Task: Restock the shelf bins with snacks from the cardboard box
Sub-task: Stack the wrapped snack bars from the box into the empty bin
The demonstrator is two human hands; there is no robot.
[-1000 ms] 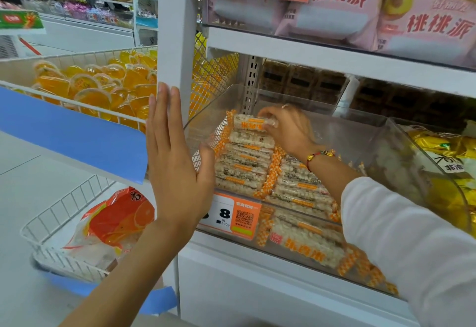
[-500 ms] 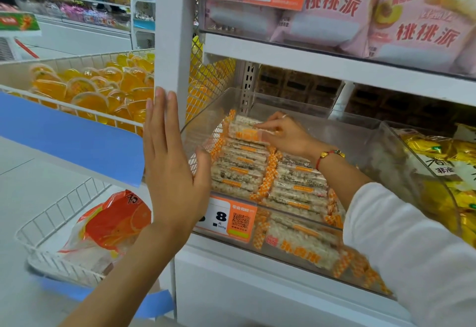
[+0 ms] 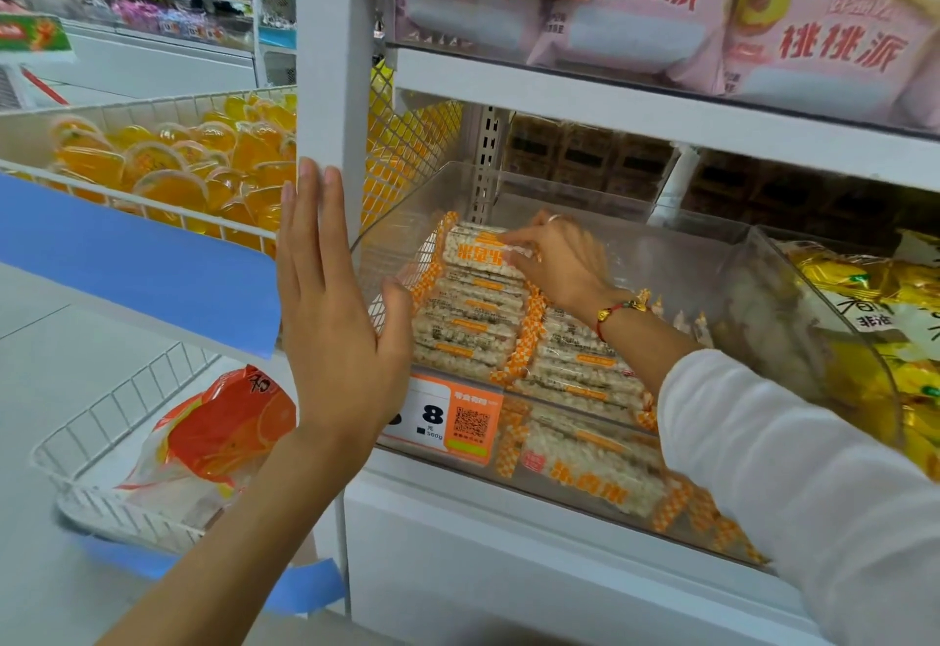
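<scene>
Your right hand [image 3: 554,259] pinches a snack pack [image 3: 480,251] to lay it on the bin [image 3: 676,264] pile, w/ left hand [image 3: 338,320] flat & open vs the shelf post [image 3: 330,86], prob. to steady you.

A clear bin [image 3: 661,238] sits on the lower shelf, holding snack packs [image 3: 473,325] lined in rows front to back, and a price tag [image 3: 447,416] hangs on its front wall. To its right stands a second bin [image 3: 793,320] of wrapped sweets, and above both lies a shelf of pie bags [image 3: 814,35]. Left of the upright post [image 3: 330,86] a wire basket [image 3: 152,198] holds jelly cups (a lower basket [image 3: 101,442] sits beneath it, with one bag [image 3: 224,432] inside).
</scene>
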